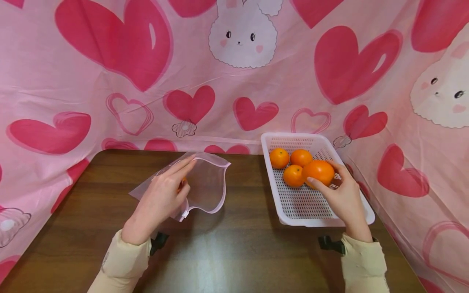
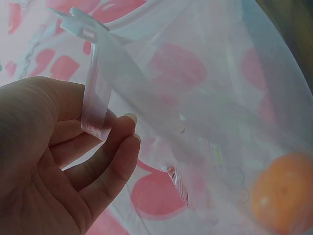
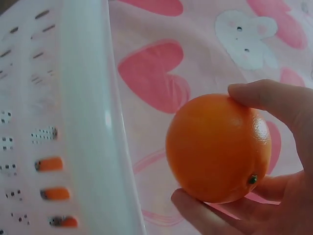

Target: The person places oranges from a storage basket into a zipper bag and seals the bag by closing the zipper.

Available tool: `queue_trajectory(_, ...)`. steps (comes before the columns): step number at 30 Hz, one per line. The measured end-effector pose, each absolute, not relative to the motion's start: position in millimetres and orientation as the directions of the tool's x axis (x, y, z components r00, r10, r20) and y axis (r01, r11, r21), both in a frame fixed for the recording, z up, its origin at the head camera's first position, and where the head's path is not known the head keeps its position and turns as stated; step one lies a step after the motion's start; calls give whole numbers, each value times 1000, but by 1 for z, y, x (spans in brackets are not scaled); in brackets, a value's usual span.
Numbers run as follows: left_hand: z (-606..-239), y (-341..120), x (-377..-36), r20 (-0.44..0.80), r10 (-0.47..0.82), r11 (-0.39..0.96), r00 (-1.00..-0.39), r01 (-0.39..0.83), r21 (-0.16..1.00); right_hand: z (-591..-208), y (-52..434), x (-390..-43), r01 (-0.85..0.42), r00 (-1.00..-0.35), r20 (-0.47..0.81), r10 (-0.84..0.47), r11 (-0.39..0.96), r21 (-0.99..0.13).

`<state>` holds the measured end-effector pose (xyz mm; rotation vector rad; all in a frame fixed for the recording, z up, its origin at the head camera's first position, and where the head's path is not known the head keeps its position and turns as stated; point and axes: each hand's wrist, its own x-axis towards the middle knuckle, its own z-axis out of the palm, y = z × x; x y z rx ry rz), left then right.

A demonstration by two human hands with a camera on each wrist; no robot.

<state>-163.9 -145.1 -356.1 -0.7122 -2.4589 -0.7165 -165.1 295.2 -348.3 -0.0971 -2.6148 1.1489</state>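
Observation:
My right hand [image 1: 338,191] grips a large orange [image 1: 318,171] just over the white slotted basket [image 1: 293,203]; the right wrist view shows the orange [image 3: 218,148] held between thumb and fingers beside the basket wall [image 3: 90,122]. Three smaller oranges [image 1: 279,158] lie at the basket's far end. My left hand [image 1: 165,193] holds the rim of a clear pink-edged zip bag [image 1: 207,183] on the brown table. In the left wrist view its fingers [image 2: 105,156] pinch the bag's edge strip [image 2: 98,93], and an orange [image 2: 283,193] shows through the bag.
The brown wooden table [image 1: 234,252] is ringed by a pink cloth with hearts and rabbits [image 1: 234,61] at the back and both sides. Black clamps [image 1: 329,243] sit at both wrists. The basket overhangs close to the right cloth wall.

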Motion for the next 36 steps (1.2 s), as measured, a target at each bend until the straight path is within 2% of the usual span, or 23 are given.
queue_trajectory(9,-360,-141,-166,589,361,711,-723,622,327,-346,278,-165,-121,-946,273,173,595,-794)
queue_trajectory(16,-360,-138,-165,586,370,701,-721,630,333,-345,264,-165,-179,-936,327,132,622,-762)
queue_trajectory(20,-361,-136,-165,584,368,700,-724,629,339,-343,255,-165,-201,-942,319,104,588,-783)
queue_trajectory(27,-362,-133,-165,585,378,703,-717,634,323,-341,237,-166,-245,-963,268,-8,438,-865)
queue_trajectory(36,-363,-130,-165,559,386,707,-734,625,332,-346,208,-166,-255,-965,216,-151,316,-914)
